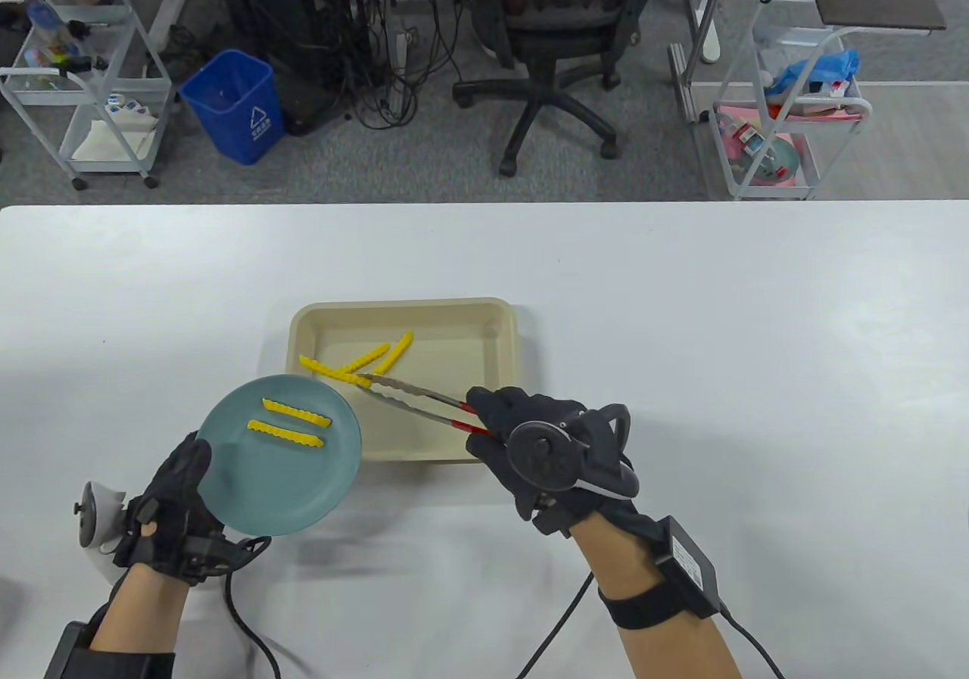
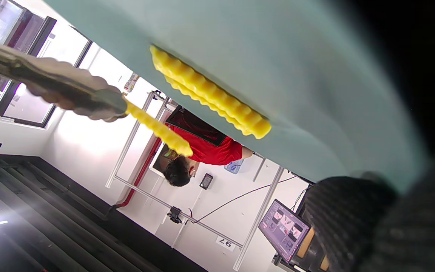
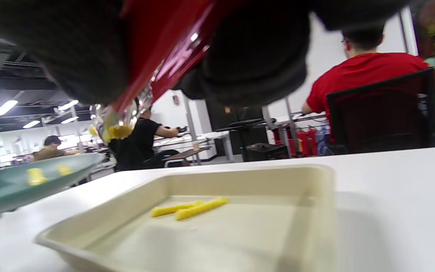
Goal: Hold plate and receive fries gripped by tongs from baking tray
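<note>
My left hand (image 1: 185, 474) holds a teal plate (image 1: 303, 482) by its near-left rim, tilted, just left of the beige baking tray (image 1: 401, 305). Two crinkle fries (image 1: 295, 412) lie on the plate; they also show in the left wrist view (image 2: 210, 92). My right hand (image 1: 530, 444) grips the red handles of metal tongs (image 1: 416, 399). The tong tips pinch one fry (image 1: 333, 371) by its end, lifted over the tray's left part beside the plate's rim. Two more fries (image 1: 386, 353) lie in the tray, also seen in the right wrist view (image 3: 191, 207).
The white table (image 1: 757, 331) spreads wide to the right and behind the tray. Beyond its far edge stand an office chair (image 1: 560, 35), a blue bin (image 1: 235, 104) and wire carts (image 1: 780, 126).
</note>
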